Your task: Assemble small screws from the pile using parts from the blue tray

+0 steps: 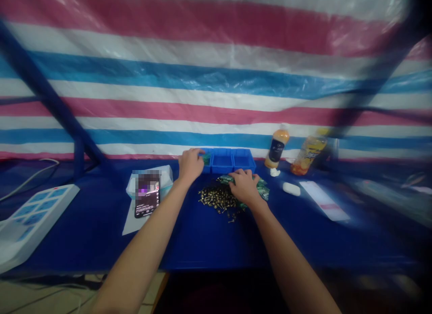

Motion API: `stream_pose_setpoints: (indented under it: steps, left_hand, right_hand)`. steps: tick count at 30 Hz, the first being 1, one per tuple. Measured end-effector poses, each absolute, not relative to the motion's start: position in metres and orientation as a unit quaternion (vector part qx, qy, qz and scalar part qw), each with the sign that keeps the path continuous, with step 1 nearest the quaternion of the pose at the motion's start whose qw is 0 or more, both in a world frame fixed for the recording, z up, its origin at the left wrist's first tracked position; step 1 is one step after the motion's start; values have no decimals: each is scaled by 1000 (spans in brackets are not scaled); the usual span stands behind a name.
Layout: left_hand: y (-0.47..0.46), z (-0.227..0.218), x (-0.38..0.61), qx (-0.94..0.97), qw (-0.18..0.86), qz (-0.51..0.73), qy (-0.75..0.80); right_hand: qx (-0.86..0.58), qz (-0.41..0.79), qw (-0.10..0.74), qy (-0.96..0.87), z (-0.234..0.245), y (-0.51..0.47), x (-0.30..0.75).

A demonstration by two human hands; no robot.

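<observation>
A pile of small brass-coloured parts (216,198) lies on the blue table (209,242), mixed with green pieces (262,188). My right hand (243,186) rests palm down on the pile, its fingers curled over the parts. My left hand (189,164) reaches to the leftmost of three blue bins (222,161) at the back, fingers bent at its edge over something green. What either hand holds is hidden.
A phone (147,198) leans on a white packet left of the pile. A white power strip (30,219) sits at far left. Two bottles (277,147) (308,155), a small white case (291,188) and a white card (324,200) stand at the right. A striped tarp hangs behind.
</observation>
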State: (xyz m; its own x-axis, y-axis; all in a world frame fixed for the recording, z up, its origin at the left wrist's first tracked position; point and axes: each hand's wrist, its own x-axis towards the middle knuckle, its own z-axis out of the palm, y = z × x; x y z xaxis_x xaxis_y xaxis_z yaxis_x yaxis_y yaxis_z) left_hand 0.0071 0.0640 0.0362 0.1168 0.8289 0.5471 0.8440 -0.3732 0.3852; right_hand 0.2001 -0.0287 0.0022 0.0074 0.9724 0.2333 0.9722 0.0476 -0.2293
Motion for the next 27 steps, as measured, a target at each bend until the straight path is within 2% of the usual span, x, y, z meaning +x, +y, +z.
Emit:
stream_pose_setpoints:
  steps: [4,8,10,13,16,19,24,27]
  left_hand:
    - [24,23,21,-775,-34,-430,-462]
    - [3,11,27,-790,-71,-436,-425]
    - [-1,7,27,-792,-88,-434,-420]
    - [-3,5,26,-779,-120,-444,-426]
    - [-5,6,28,-754,-149,-460,-444]
    - [-3,8,28,-736,-192,-468,-449]
    - [3,6,28,-695,-360,-481,-396]
    - [5,3,28,-654,-419,-497,-387]
  right_hand:
    - [-698,1,165,-697,1,-26,200]
    - [-697,-4,179,-694,0,-24,199]
    - [-691,-11,227,-687,1,-23,198]
    - [-669,5,342,-660,5,-23,198]
    - [-616,103,462,-630,9,-21,199]
    - [-546,227,541,-597,9,-18,199]
    - [-485,369,582,-539,7,-15,195]
    - [-449,448,587,-503,6,-16,192]
